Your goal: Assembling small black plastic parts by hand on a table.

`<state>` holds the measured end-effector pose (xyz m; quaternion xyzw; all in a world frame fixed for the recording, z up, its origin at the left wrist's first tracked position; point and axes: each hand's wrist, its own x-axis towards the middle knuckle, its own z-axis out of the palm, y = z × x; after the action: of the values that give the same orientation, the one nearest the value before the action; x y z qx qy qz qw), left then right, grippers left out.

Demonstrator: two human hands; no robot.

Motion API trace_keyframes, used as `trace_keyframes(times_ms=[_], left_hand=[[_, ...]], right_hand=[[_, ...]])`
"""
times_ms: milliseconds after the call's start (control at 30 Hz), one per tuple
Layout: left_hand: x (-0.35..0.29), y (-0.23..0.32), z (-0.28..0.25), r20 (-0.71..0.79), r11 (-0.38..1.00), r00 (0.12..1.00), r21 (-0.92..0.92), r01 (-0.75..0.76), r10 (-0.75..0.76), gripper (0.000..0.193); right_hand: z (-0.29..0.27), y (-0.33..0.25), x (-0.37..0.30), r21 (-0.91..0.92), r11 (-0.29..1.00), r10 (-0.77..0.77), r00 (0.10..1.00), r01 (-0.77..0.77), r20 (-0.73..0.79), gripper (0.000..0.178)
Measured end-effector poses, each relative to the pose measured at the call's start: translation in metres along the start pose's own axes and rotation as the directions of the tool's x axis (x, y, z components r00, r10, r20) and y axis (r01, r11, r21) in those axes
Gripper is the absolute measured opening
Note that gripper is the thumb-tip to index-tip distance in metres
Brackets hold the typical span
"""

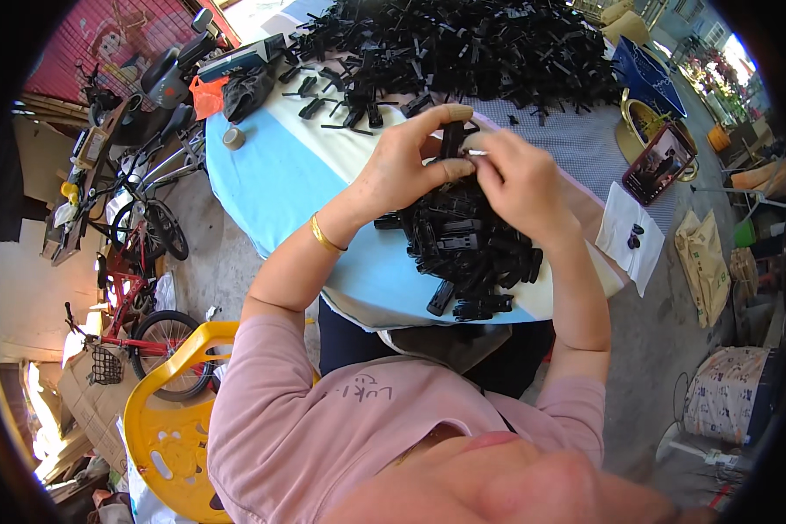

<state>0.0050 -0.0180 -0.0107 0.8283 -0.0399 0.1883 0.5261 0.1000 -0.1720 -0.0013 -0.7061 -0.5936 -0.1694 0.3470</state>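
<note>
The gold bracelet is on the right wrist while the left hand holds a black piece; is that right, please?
Not quite: the head view shows the gold bracelet on the left wrist. The left hand does hold a black piece.

I hold my left hand (pixel 402 164) with thumb (pixel 448 172) and forefinger (pixel 445 115) apart, right hand (pixel 526 182) curled beside it (both elbows (pixel 275 299) bent).

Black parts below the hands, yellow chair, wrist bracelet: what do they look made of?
Black parts: probably hard plastic, semi-gloss, judging by crisp edges and highlights; coated metal possible.
Yellow chair: likely molded plastic, smooth, with cutouts through its evenly coloured back.
Bracelet: polished, gold-coloured, seemingly metal from its glints; solid or plated, unclear.
</note>
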Motion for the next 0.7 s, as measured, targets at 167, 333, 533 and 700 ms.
trace_keyframes(times_ms=[167, 333, 533, 700], left_hand=[[0.004, -0.010, 0.003, -0.044, 0.852, 0.999, -0.523, -0.028, 0.006, 0.037], [0.001, -0.010, 0.010, -0.069, 0.860, 0.997, -0.504, -0.075, 0.046, 0.037], [-0.002, -0.001, 0.013, -0.091, 0.867, 0.995, -0.491, -0.086, 0.047, 0.030], [-0.004, 0.000, 0.013, -0.142, 0.891, 0.985, -0.429, -0.151, 0.099, 0.027]], right_hand=[[0.002, 0.010, 0.000, 0.564, 0.785, 0.339, 0.940, -0.257, -0.044, 0.013], [0.010, 0.002, -0.001, 0.715, 0.589, 0.393, 0.907, -0.376, 0.154, 0.015], [0.010, 0.000, 0.000, 0.727, 0.498, 0.420, 0.865, -0.473, 0.275, 0.015], [0.010, -0.006, -0.001, 0.726, 0.535, 0.404, 0.885, -0.433, 0.230, 0.014]])
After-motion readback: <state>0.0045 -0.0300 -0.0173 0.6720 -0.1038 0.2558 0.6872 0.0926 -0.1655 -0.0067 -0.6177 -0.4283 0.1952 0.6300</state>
